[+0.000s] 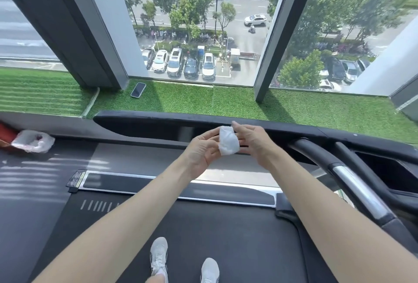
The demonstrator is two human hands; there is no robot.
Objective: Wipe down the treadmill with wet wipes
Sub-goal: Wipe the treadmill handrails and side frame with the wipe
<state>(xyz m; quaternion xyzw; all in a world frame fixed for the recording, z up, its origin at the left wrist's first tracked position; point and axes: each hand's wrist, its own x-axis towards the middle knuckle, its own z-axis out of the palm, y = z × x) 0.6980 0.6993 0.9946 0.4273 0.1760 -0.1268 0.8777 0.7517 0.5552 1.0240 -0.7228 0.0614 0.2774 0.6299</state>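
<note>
Holding the wipe up in the air between both hands, I have it in front of the treadmill console, near it but not touching any surface. It is a small white wad, folded or bunched rather than spread flat. My left hand grips its left edge, with the thumb over the top and the fingers curled in beneath. My right hand pinches the right edge, its fingers tucked behind the cloth and the forefinger raised just above it. By my reading this is the preparing step: the wipe is being folded or opened out and no wiping stroke is under way. The next move calls for settling it flat under one palm and lowering it onto the dark console bar just ahead, then sweeping along it. The curved rail on the right and the belt where my shoes stand look like later targets. A crumpled white pack, probably the wipes, lies well to the left on the floor edge. A phone rests on the green turf by the window.
</note>
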